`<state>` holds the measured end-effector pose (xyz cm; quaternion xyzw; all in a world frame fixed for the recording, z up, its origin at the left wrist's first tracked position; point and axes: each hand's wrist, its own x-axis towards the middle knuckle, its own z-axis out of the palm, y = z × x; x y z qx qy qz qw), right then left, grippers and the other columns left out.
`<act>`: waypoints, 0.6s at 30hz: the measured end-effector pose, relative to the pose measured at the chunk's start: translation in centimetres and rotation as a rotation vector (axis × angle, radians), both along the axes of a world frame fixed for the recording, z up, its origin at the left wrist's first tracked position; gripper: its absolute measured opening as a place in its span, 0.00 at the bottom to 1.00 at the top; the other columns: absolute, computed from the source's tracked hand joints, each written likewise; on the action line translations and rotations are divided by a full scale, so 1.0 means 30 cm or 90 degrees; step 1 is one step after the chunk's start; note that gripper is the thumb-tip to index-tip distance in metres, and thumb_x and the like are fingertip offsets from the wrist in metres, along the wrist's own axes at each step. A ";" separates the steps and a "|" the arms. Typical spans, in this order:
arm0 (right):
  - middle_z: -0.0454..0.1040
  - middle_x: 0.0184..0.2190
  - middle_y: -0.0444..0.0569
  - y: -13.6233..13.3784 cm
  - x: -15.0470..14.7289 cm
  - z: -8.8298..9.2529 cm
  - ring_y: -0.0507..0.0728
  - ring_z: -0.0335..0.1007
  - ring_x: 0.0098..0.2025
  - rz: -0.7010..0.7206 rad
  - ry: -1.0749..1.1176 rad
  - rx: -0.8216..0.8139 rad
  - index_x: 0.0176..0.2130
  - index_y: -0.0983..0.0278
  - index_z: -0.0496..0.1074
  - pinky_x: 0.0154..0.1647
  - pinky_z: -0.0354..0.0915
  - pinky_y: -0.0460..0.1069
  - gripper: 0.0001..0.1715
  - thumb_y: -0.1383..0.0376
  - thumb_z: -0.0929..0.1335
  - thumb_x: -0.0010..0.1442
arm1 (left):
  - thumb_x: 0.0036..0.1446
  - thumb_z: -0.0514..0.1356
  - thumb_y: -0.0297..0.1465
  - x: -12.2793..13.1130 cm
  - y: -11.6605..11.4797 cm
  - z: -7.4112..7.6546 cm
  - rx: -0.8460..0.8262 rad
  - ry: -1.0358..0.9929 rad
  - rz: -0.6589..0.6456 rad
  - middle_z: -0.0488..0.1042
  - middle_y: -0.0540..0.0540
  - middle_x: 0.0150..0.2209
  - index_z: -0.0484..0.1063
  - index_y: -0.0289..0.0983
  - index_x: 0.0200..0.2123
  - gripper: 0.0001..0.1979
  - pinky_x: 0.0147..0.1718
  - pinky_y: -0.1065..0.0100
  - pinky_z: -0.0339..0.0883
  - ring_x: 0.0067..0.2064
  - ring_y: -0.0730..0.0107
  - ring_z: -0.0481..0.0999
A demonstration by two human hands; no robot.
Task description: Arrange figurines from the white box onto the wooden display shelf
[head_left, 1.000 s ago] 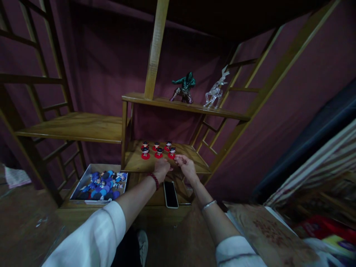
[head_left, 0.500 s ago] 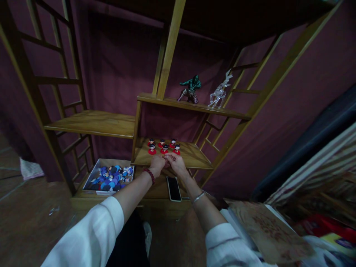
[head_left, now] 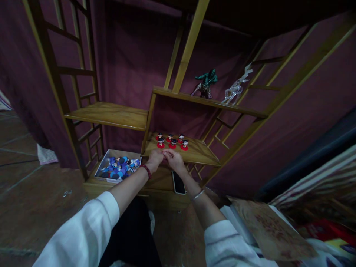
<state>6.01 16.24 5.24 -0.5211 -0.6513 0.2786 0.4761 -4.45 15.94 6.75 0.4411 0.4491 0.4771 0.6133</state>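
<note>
My left hand (head_left: 155, 159), with a dark red beaded bracelet at the wrist, and my right hand (head_left: 175, 160), wearing a silver bangle, meet at the fingertips. Both are closed in a pinch before the front edge of a small wooden shelf (head_left: 205, 151). Anything between the fingers is too small or too hidden to name. Just behind them, several black-haired figurines on red bases (head_left: 172, 144) stand upright in two rows on that shelf. A white box (head_left: 104, 160) to the left holds many loose blue, purple and black figurine pieces.
Below the shelf, a phone (head_left: 178, 183) lies near my right forearm. A dark green hooded figure (head_left: 207, 82) and a clear deer-like figure (head_left: 235, 90) stand on the upper shelf. A wooden side shelf (head_left: 111, 115) is at left. A patterned board (head_left: 269, 226) lies at lower right.
The camera view has shifted, so the shelves appear further right. My hands stay together and are now slightly further left relative to the figurines, which keep their places.
</note>
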 end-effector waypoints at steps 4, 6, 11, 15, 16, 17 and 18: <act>0.75 0.31 0.46 -0.038 -0.054 -0.018 0.54 0.71 0.32 -0.011 -0.060 0.059 0.33 0.60 0.72 0.35 0.67 0.48 0.10 0.62 0.63 0.53 | 0.43 0.52 0.19 -0.065 -0.009 -0.040 0.048 0.015 0.007 0.68 0.51 0.19 0.64 0.34 0.19 0.07 0.23 0.75 0.63 0.20 0.78 0.67; 0.75 0.33 0.46 -0.055 -0.077 -0.020 0.53 0.71 0.32 -0.024 -0.107 0.096 0.34 0.60 0.72 0.36 0.66 0.48 0.10 0.62 0.62 0.54 | 0.43 0.53 0.20 -0.091 -0.011 -0.055 0.067 0.032 0.013 0.68 0.52 0.19 0.64 0.34 0.20 0.06 0.24 0.76 0.62 0.22 0.78 0.66; 0.74 0.33 0.47 -0.095 -0.132 -0.015 0.53 0.68 0.34 -0.054 -0.180 0.144 0.35 0.60 0.72 0.37 0.64 0.47 0.11 0.64 0.61 0.56 | 0.42 0.52 0.21 -0.141 -0.030 -0.061 0.090 0.039 0.015 0.67 0.52 0.20 0.66 0.34 0.22 0.05 0.24 0.77 0.60 0.23 0.79 0.66; 0.72 0.32 0.48 -0.133 -0.178 -0.027 0.54 0.67 0.35 -0.039 -0.194 0.158 0.36 0.61 0.73 0.39 0.63 0.48 0.13 0.66 0.61 0.55 | 0.40 0.51 0.20 -0.190 -0.043 -0.078 0.122 0.039 0.028 0.66 0.53 0.19 0.66 0.34 0.22 0.06 0.22 0.78 0.58 0.22 0.80 0.64; 0.72 0.33 0.49 -0.141 -0.191 -0.035 0.54 0.67 0.36 -0.030 -0.191 0.160 0.36 0.61 0.73 0.39 0.63 0.48 0.13 0.67 0.61 0.55 | 0.40 0.51 0.21 -0.205 -0.044 -0.088 0.133 0.042 0.022 0.66 0.53 0.19 0.66 0.34 0.22 0.06 0.23 0.78 0.58 0.22 0.79 0.64; 0.72 0.33 0.48 -0.148 -0.204 -0.045 0.54 0.67 0.36 -0.028 -0.186 0.165 0.36 0.61 0.72 0.40 0.63 0.48 0.13 0.67 0.61 0.55 | 0.39 0.51 0.21 -0.221 -0.044 -0.101 0.142 0.052 0.017 0.66 0.53 0.19 0.67 0.34 0.22 0.07 0.23 0.78 0.58 0.23 0.79 0.64; 0.72 0.33 0.48 -0.153 -0.217 -0.058 0.54 0.67 0.37 -0.023 -0.183 0.168 0.37 0.61 0.72 0.40 0.62 0.48 0.13 0.68 0.60 0.55 | 0.39 0.51 0.22 -0.238 -0.044 -0.115 0.140 0.064 0.020 0.66 0.54 0.19 0.67 0.34 0.22 0.07 0.23 0.77 0.58 0.23 0.79 0.64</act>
